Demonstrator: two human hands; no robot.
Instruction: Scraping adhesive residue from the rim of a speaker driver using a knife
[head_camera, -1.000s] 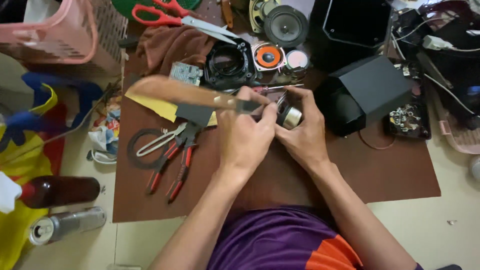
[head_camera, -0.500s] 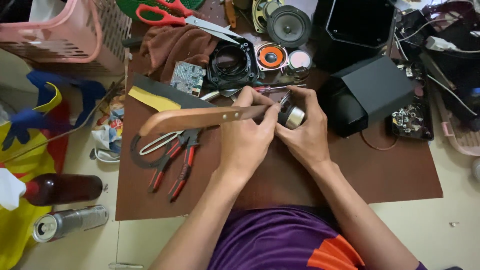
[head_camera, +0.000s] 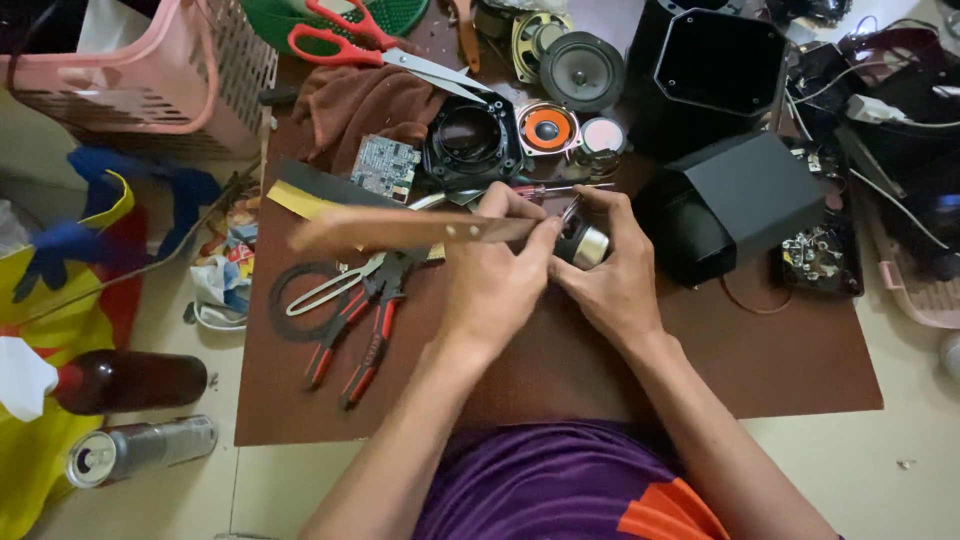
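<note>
The left hand (head_camera: 495, 280) is closed round a knife with a wooden handle (head_camera: 370, 230), and the handle now lies nearly level, pointing out to the person's left over the brown mat (head_camera: 600, 370). Half a second ago the same handle slanted downward toward the pliers; a second ago it slanted the other way, so the knife has been rocked through a short arc while its blade end stayed at one spot. That spot is the small round metal part (head_camera: 585, 245), which the right hand (head_camera: 615, 275) holds pinched between thumb and fingers, just above the mat near its middle. The blade itself is mostly hidden between the two hands; whether its tip is inside a seam of the part cannot be told. In my judgement the rocking indicates prying or scraping at the part's edge, with the work not finished, since the part shows no separated piece. The right hand's grip and position match both earlier frames closely. The surroundings are unchanged: red-handled pliers (head_camera: 365, 320) and a black ring (head_camera: 305, 300) left of the hands, a circuit board (head_camera: 385, 165) and speaker cones (head_camera: 582, 72) beyond, black housings (head_camera: 745, 205) to the right, red scissors (head_camera: 360, 40) at the far edge
</note>
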